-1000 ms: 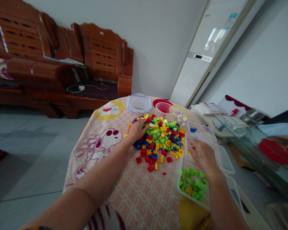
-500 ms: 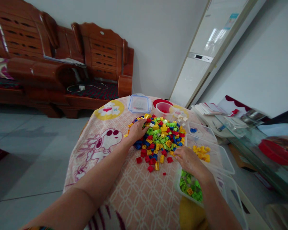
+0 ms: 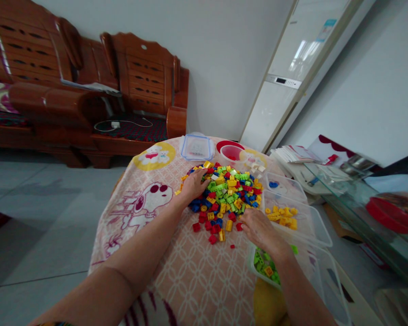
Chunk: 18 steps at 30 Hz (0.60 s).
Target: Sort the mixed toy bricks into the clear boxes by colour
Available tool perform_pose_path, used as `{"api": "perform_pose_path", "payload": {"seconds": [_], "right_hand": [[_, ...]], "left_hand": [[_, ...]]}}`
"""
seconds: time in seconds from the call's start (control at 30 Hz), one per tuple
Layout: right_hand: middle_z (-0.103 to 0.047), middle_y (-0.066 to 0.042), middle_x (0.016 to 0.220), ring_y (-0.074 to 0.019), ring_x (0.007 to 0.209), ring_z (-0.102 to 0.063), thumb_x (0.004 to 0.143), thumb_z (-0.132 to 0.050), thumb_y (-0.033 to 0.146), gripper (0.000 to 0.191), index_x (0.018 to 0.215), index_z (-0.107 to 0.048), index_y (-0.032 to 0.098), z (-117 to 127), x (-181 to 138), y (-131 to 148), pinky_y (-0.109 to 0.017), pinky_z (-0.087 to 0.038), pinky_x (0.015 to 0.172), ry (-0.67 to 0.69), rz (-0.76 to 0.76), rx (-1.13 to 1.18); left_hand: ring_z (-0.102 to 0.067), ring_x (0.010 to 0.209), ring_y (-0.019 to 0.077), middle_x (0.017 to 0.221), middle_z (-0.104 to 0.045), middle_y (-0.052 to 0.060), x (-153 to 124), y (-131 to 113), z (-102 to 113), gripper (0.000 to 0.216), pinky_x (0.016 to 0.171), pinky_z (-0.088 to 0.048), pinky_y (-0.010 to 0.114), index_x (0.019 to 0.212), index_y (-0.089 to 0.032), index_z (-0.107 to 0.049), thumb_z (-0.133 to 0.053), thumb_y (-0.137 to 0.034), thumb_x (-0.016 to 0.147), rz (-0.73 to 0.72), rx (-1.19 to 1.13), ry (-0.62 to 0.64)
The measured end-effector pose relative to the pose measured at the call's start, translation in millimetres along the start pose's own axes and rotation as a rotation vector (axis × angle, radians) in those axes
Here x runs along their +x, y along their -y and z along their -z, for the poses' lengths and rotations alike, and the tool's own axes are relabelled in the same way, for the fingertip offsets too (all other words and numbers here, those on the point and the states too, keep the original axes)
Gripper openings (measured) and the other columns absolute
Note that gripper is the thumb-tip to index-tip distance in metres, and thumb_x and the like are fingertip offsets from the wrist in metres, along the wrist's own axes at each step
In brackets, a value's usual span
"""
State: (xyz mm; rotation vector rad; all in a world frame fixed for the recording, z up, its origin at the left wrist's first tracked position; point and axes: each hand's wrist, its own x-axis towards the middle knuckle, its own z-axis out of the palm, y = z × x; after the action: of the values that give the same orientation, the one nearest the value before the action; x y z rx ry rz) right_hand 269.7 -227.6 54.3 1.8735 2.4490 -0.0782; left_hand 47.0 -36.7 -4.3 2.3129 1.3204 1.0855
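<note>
On block pile (image 3: pixel 229 188), left part: left hand (image 3: pixel 194 183), with fingers wide of thumb. At near-right edge of pile: right hand (image 3: pixel 256 225), with finger hold impossible to tell. Pile location: on tablecloth (image 3: pixel 197 280).

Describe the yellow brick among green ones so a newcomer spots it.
Find the cloth-covered table. At its right, nearest the camera, sits a clear box of green bricks; the yellow brick is the only non-green piece visible there.
</note>
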Motion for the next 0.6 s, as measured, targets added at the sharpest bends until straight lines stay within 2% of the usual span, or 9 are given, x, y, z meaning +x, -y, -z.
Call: {"api": "perform_pose_path", "payload": {"seconds": [0.13,0.37,0.5,0.6], "right_hand": [[-0.063,-0.008,0.094,-0.0207,0.096,-0.056,0.087,-0.055,0.015,0.013,0.086,-0.067,0.017,1,1,2,-0.032,-0.041,0.088,-0.012,-0.022,0.028],[-0.064,-0.009,0.094,-0.0181,0.094,-0.057,0.091,-0.047,0.012,0.021,0.086,-0.067,0.015,-3,2,1,-0.029,-0.04,0.085,-0.005,-0.011,0.066],[-0.064,-0.008,0.09,-0.0176,0.09,-0.057,0.091,-0.05,0.016,0.021,0.078,-0.068,0.015,5,6,5,-0.027,-0.038,0.08,0.05,-0.049,0.092],[-0.064,-0.007,0.087,-0.0164,0.086,-0.057,0.09,-0.052,0.018,0.022,0.076,-0.068,0.016,12,7,7,-0.026,-0.036,0.076,0.03,-0.094,0.095]], "left_hand": [[-0.057,0.124,0.0264,0.131,-0.064,0.009,0,1,-1,0.044,0.107,-0.048,0.045,0.13,-0.022,-0.059,-0.055,-0.032,0.087,-0.011,-0.002,-0.002],[-0.057,0.125,0.0274,0.132,-0.062,0.012,0,3,-3,0.045,0.107,-0.048,0.045,0.13,-0.019,-0.059,-0.055,-0.032,0.087,-0.011,0.015,-0.002],[-0.057,0.124,0.0261,0.131,-0.063,0.009,1,4,-3,0.044,0.107,-0.047,0.044,0.13,-0.023,-0.059,-0.056,-0.032,0.087,-0.017,0.011,-0.003],[-0.057,0.124,0.0262,0.131,-0.063,0.009,1,3,-3,0.044,0.107,-0.048,0.044,0.13,-0.023,-0.059,-0.056,-0.033,0.087,-0.012,0.006,-0.001]]}}
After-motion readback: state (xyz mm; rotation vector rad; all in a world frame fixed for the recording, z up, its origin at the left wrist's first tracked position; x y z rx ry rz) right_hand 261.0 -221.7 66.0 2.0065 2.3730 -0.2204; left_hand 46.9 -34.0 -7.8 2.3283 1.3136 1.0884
